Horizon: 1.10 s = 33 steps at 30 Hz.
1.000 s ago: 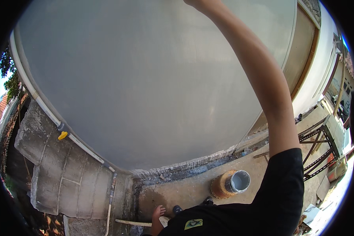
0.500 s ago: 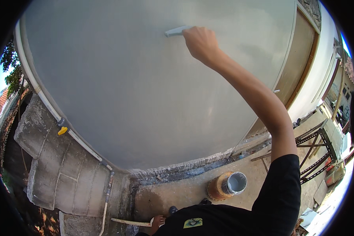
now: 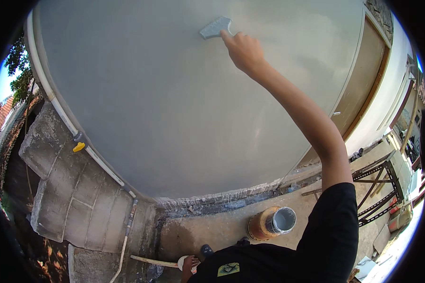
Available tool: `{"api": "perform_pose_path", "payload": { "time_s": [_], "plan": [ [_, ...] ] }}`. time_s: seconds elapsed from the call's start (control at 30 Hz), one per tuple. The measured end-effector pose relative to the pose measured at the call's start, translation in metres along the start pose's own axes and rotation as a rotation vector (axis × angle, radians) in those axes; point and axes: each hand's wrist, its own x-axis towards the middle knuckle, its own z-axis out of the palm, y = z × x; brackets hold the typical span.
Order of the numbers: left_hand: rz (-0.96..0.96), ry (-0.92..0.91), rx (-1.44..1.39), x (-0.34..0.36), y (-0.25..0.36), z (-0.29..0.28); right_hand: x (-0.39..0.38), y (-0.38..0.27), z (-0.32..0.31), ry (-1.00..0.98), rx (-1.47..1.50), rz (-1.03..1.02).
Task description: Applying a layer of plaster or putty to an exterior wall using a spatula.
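High on a smooth grey wall (image 3: 174, 118), my right hand (image 3: 246, 51) grips the handle of a wide flat paintbrush (image 3: 216, 27). Blue-grey paint coats the brush, and its broad face is turned towards me. Low by my body, my left hand (image 3: 190, 263) is closed around a white rounded object (image 3: 182, 260). Most of that object is hidden, so its kind cannot be made out. In front of me stands a paint bucket (image 3: 294, 220) with grey paint inside, on or against a brown, paint-stained drum (image 3: 259, 225).
A white pipe (image 3: 52, 96) with a yellow valve handle (image 3: 79, 147) runs down the wall's left edge beside a concrete block wall (image 3: 71, 198). A pale pole (image 3: 151, 261) lies low by my left hand. Rightward are a brown door (image 3: 359, 80) and a dark metal frame (image 3: 378, 188).
The brush has turned from nearly edge-on to showing its wide face, and sits slightly higher. My right index finger now extends along it. The view has shifted slightly.
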Motion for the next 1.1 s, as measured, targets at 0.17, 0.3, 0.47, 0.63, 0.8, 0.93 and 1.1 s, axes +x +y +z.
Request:
{"api": "perform_pose_path", "payload": {
  "time_s": [0.17,0.3,0.47,0.63,0.8,0.93,1.1],
  "plan": [
    [-0.092,0.064,0.008,-0.004,-0.006,-0.014,0.008,0.023,-0.025,-0.142,0.124,0.088],
    [-0.175,0.052,-0.023,-0.006,-0.018,-0.037,0.070,0.073,-0.049,0.152,0.087,0.200],
    [0.004,0.049,0.217,-0.030,-0.023,-0.023,0.094,0.115,-0.056,0.025,0.032,0.261],
    [0.216,-0.082,0.442,-0.039,-0.026,-0.023,-0.042,0.042,0.027,-0.037,0.029,0.254],
    [0.172,-0.069,0.593,-0.041,-0.006,-0.004,-0.178,0.001,0.056,-0.435,0.015,0.343],
    [0.199,-0.120,0.583,-0.059,0.011,-0.003,-0.157,0.036,0.032,-0.449,0.207,0.420],
    [0.262,-0.115,0.314,-0.018,-0.001,-0.042,-0.012,0.084,-0.026,0.106,0.162,0.329]
  ]
}}
